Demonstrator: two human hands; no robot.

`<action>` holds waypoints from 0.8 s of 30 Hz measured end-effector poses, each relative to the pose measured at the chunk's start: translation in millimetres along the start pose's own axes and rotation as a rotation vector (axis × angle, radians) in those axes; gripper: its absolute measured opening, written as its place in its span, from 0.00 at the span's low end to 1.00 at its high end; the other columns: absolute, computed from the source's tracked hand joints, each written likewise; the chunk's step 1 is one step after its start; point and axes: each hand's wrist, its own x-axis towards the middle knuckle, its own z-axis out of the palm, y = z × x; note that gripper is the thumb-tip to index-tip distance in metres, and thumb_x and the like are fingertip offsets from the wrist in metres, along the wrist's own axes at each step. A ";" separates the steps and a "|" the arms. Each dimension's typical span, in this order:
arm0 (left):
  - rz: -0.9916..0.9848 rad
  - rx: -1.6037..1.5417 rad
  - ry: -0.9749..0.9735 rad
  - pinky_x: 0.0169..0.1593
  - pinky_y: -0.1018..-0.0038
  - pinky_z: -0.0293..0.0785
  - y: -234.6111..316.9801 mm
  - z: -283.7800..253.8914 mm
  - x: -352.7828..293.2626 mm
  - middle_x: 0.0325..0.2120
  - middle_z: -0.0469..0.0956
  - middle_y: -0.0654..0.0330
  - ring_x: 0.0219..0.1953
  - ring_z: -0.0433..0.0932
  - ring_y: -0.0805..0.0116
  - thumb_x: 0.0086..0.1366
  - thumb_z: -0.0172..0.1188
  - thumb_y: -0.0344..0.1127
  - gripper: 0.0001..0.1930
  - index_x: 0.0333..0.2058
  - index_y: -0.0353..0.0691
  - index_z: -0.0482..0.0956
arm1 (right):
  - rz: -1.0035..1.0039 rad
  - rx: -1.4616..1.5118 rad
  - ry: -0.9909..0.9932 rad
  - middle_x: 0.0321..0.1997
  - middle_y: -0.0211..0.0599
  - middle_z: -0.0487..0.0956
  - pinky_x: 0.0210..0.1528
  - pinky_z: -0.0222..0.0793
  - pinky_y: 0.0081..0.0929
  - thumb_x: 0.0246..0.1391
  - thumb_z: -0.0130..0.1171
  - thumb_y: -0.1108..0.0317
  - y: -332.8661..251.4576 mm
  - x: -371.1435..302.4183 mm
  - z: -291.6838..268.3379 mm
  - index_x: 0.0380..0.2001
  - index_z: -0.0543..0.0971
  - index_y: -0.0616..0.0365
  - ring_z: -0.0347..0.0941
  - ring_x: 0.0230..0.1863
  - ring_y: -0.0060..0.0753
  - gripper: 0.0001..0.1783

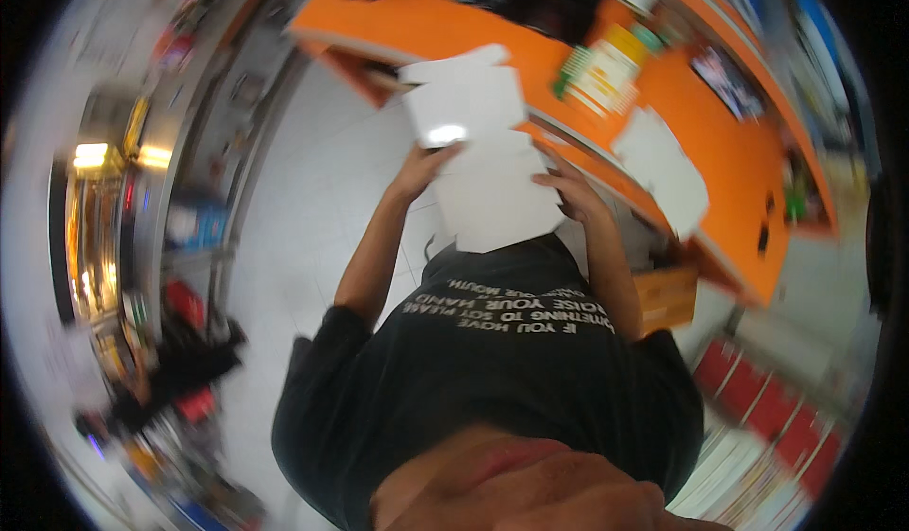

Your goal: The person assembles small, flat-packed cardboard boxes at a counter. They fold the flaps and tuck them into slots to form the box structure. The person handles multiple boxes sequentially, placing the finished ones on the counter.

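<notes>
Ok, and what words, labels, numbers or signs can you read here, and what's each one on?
Black shirt: lines of pale capitals, upside down, partly legible; I won't copy the wording.
Yellow and green printed item on the orange desk: too blurred to read.
White card between the left hand and right hand: no readable print.

Wide fisheye view from the wearer's head, facing steeply down over the black shirt (492, 375), which is nearest; the left hand (421, 168) and right hand (574, 188) lie beyond the shirt, the orange desk (743, 181) farther off to its right.
</notes>
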 end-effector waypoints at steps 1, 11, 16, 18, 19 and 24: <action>-0.008 -0.072 0.017 0.53 0.68 0.76 4.7 12.6 3.5 0.46 0.79 0.54 0.47 0.79 0.66 0.66 0.63 0.39 0.23 0.53 0.30 0.74 | 0.043 0.020 0.057 0.61 0.41 0.74 0.62 0.64 0.30 0.51 0.66 0.70 -18.8 -19.4 11.2 0.66 0.67 0.57 0.69 0.58 0.33 0.37; -0.340 0.032 -0.492 0.51 0.65 0.78 22.9 140.0 -1.3 0.47 0.79 0.50 0.47 0.80 0.60 0.56 0.70 0.35 0.31 0.56 0.27 0.70 | -0.219 -0.173 0.118 0.44 0.34 0.82 0.42 0.75 0.23 0.60 0.61 0.69 -12.3 -126.2 -80.2 0.56 0.73 0.63 0.77 0.43 0.23 0.22; -0.300 0.163 -0.623 0.39 0.72 0.80 -11.3 221.4 25.7 0.40 0.82 0.53 0.40 0.82 0.67 0.57 0.70 0.35 0.26 0.52 0.30 0.75 | -0.070 -0.142 0.232 0.50 0.41 0.80 0.53 0.71 0.28 0.58 0.63 0.66 -5.8 -187.1 -148.3 0.57 0.74 0.61 0.75 0.49 0.29 0.25; -0.322 0.287 -0.692 0.38 0.73 0.79 -10.5 259.6 43.7 0.40 0.82 0.54 0.38 0.81 0.69 0.58 0.70 0.35 0.24 0.50 0.30 0.77 | -0.023 -0.118 0.230 0.50 0.40 0.79 0.54 0.71 0.29 0.57 0.65 0.65 -2.7 -209.8 -180.6 0.58 0.73 0.60 0.75 0.50 0.29 0.27; -0.334 0.356 -0.716 0.37 0.74 0.78 -10.4 275.9 50.4 0.40 0.82 0.54 0.38 0.80 0.71 0.58 0.70 0.36 0.23 0.49 0.31 0.78 | -0.003 -0.113 0.226 0.50 0.39 0.79 0.54 0.71 0.29 0.56 0.65 0.64 -1.9 -218.0 -197.8 0.59 0.72 0.59 0.75 0.50 0.30 0.28; -0.194 0.407 -0.793 0.47 0.73 0.76 -24.6 342.8 48.8 0.39 0.83 0.58 0.42 0.80 0.70 0.61 0.67 0.31 0.16 0.47 0.33 0.80 | -0.074 -0.244 0.214 0.53 0.40 0.79 0.58 0.70 0.32 0.55 0.65 0.67 27.7 -256.2 -272.9 0.60 0.72 0.57 0.74 0.54 0.31 0.29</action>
